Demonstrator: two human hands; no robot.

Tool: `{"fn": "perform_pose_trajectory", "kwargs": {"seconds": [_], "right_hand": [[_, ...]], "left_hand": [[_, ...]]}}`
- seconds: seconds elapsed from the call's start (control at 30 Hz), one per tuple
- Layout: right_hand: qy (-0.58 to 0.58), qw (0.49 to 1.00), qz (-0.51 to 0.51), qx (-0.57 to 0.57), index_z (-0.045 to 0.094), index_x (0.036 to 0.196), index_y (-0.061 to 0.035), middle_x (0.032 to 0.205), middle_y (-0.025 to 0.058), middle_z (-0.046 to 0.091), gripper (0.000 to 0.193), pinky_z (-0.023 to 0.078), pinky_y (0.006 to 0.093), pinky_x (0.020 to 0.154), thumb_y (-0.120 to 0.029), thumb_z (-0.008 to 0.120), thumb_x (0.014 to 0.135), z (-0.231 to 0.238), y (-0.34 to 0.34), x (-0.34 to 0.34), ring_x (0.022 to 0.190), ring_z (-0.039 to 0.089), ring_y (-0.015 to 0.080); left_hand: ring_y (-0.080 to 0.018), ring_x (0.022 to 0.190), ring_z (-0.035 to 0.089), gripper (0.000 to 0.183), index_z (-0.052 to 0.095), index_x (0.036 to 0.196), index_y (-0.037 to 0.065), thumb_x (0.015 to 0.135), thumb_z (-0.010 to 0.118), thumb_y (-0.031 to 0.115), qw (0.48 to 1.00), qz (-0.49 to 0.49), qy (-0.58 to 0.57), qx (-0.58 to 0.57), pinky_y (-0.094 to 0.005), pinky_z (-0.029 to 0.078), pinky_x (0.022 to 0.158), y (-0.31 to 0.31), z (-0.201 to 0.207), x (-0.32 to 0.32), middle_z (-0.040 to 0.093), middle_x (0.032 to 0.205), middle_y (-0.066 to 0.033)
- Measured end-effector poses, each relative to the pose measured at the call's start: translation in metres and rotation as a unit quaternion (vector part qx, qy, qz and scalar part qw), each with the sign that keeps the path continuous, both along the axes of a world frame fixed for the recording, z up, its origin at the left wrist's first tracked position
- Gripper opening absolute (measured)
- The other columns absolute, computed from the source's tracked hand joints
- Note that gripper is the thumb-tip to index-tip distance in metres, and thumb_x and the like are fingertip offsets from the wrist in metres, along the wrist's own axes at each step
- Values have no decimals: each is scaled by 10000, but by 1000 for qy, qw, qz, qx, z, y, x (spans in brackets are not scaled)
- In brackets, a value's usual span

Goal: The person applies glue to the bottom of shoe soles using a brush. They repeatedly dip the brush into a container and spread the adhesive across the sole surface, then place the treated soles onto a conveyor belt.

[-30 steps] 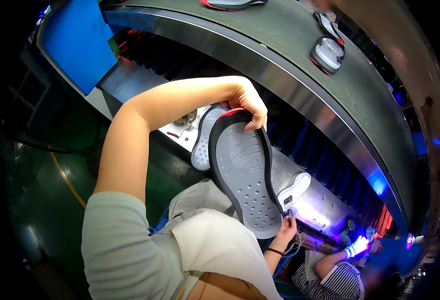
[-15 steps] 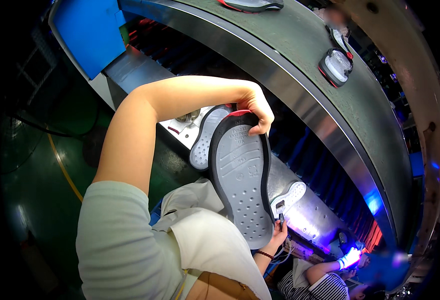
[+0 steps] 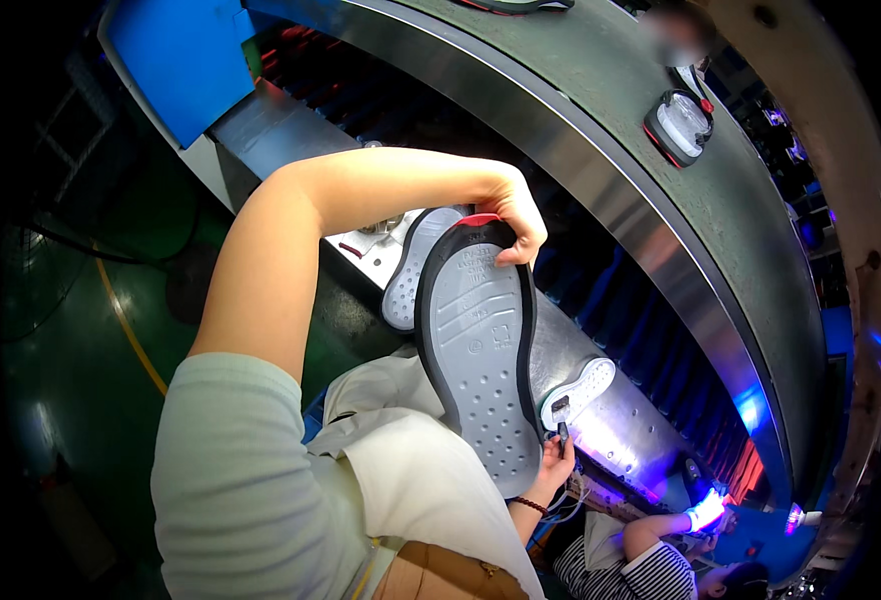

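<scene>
While the left hand (image 3: 523, 215) grips the far end of the gray sole (image 3: 481, 330), thumb on its face beside the black rim, the right hand (image 3: 557, 466) pinches a dark tool (image 3: 563, 438) just right of the sole's near end. Holding only the red-tipped end probably leaves most of the dimpled face clear and turned toward the wearer; the fingertip pinch seems to suit the slim handle. A white sole (image 3: 591, 383) lies on the metal surface (image 3: 616, 430), to the right. The left hand's other fingers are hidden behind the gray sole, which also covers part of a second gray sole (image 3: 401, 295); what supports that one is unclear. Whether the dark patch against the white sole is the tool's head is hard to tell.
</scene>
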State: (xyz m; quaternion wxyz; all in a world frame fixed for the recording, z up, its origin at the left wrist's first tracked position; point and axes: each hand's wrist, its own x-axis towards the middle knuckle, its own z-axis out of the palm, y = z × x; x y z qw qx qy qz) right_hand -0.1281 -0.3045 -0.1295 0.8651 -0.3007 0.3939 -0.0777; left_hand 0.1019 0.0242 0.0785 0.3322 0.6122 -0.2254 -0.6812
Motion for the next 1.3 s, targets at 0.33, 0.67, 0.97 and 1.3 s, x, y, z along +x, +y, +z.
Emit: {"fn": "perform_pose_trajectory", "kwargs": {"seconds": [0.33,0.67,0.97,1.3], "right_hand": [[-2,999,13,31,533,863,-58,701,39,576,130,406,215,471,-137,546,761,-19,-13,-3,589,538,122],[0,999,6,37,532,871,-55,712,45,575,136,408,214,469,-130,548,758,-19,-14,-6,585,541,124],[0,999,11,31,533,850,-48,697,40,566,137,395,222,476,-132,565,747,-10,-8,-8,587,529,121],[0,1000,10,22,535,840,-53,691,32,562,129,397,225,481,-141,564,751,-18,-13,-11,596,525,117]], "left_hand": [[-235,668,558,414,556,876,-50,475,484,19,999,-11,-21,28,-301,460,645,-3,-9,-2,575,798,-163],[-207,580,540,341,566,800,-29,473,492,31,999,-22,-28,22,-282,451,578,-11,-15,-3,567,719,-133],[-183,638,532,413,570,862,-11,461,493,51,996,-48,-67,33,-253,428,588,-12,-13,-14,563,753,-110],[-209,710,535,475,560,926,-10,466,495,91,989,-71,-116,56,-280,429,642,-20,-14,-19,565,839,-129]]}}
